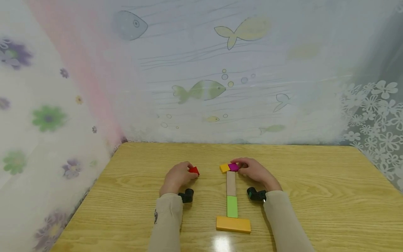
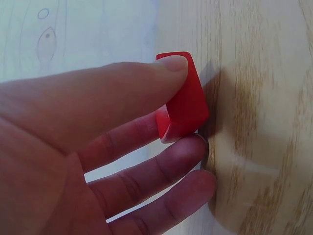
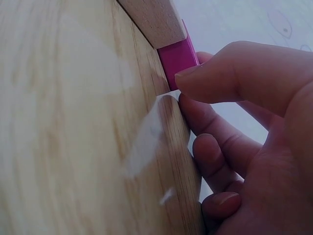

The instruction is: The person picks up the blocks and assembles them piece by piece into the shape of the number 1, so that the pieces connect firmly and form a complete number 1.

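My left hand [image 1: 178,176] pinches a red block [image 2: 188,100] between thumb and fingers, close to the tabletop and left of a row of blocks. At the far end of that row, my right hand [image 1: 254,170] grips a magenta block [image 1: 233,167] at its right side. A yellow block [image 1: 224,168] touches the magenta one on the left. Below these two lies a plain wooden block [image 1: 231,183], then a green block [image 1: 232,206]. In the right wrist view the magenta block [image 3: 177,62] meets the plain block's end.
An orange rectangular block [image 1: 233,224] lies crosswise at the near end of the row. The wooden table [image 1: 132,217] reaches back to a wall covering [image 1: 189,63] printed with fish. A flowered covering [image 1: 47,157] hangs along the left side.
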A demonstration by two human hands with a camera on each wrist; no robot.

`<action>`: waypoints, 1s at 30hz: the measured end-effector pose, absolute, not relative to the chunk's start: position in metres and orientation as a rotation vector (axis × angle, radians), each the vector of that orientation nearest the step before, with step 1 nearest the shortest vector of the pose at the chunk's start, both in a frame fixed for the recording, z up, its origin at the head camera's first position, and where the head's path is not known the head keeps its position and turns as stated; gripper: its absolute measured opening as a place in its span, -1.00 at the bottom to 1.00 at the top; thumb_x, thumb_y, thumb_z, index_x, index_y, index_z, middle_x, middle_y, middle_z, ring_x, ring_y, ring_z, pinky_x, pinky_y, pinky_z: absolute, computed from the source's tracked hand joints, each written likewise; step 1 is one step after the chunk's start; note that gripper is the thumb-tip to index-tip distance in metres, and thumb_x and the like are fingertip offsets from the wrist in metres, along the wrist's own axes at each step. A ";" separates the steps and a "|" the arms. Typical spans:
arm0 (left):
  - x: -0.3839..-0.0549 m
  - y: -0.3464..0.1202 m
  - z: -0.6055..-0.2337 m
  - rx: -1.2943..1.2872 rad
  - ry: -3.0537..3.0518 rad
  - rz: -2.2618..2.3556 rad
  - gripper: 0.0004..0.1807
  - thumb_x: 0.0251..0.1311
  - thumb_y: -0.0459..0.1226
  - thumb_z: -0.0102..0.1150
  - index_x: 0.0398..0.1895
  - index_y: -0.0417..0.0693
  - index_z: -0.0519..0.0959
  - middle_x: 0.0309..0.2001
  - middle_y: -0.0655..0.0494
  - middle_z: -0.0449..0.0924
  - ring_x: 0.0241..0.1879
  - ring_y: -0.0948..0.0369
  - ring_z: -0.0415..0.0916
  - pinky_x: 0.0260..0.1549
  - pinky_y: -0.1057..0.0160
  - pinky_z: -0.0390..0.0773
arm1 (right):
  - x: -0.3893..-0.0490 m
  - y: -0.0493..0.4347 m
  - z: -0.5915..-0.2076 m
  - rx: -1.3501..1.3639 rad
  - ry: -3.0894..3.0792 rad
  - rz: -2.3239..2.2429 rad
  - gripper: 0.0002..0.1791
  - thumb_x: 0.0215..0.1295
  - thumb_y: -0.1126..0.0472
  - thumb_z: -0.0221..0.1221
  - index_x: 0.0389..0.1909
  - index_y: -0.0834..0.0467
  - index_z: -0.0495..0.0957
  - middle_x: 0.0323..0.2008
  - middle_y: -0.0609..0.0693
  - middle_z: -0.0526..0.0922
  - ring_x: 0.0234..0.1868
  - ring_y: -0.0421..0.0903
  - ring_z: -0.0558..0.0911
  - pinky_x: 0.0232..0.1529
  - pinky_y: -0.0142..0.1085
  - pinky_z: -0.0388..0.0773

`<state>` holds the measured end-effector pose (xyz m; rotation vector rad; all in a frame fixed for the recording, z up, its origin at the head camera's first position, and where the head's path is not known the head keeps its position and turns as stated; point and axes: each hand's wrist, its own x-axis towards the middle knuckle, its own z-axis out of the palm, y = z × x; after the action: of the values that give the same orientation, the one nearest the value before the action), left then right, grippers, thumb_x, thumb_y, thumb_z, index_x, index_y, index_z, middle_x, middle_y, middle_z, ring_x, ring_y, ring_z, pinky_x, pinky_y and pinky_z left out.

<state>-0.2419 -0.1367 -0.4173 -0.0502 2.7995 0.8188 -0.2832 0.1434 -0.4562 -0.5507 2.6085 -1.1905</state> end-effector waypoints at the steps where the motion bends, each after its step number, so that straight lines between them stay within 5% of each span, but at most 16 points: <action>1: -0.242 -0.137 -0.418 -0.048 2.800 0.818 -0.59 0.03 -0.08 0.22 -0.06 -0.03 0.50 -0.12 0.04 0.51 -0.31 0.14 0.42 -0.32 0.15 0.40 | -0.283 0.143 -0.456 -0.551 2.609 -1.190 -0.58 0.16 0.38 0.03 0.08 0.09 0.44 -0.24 0.04 0.48 -0.41 -0.06 0.36 -0.40 -0.26 0.31; 30: -0.245 -0.127 -0.423 0.000 2.775 0.853 -0.62 0.05 -0.03 0.19 -0.12 -0.03 0.50 -0.21 0.10 0.50 -0.32 0.16 0.38 -0.30 0.18 0.39 | -0.282 0.142 -0.454 -0.516 2.617 -1.181 -0.55 0.15 0.36 0.03 0.09 0.05 0.43 -0.23 0.01 0.49 -0.37 -0.06 0.39 -0.34 -0.25 0.35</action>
<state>-0.2453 -0.1271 -0.4230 0.0003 2.7752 0.8526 -0.2818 0.1425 -0.4538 -0.5164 2.6167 -1.1807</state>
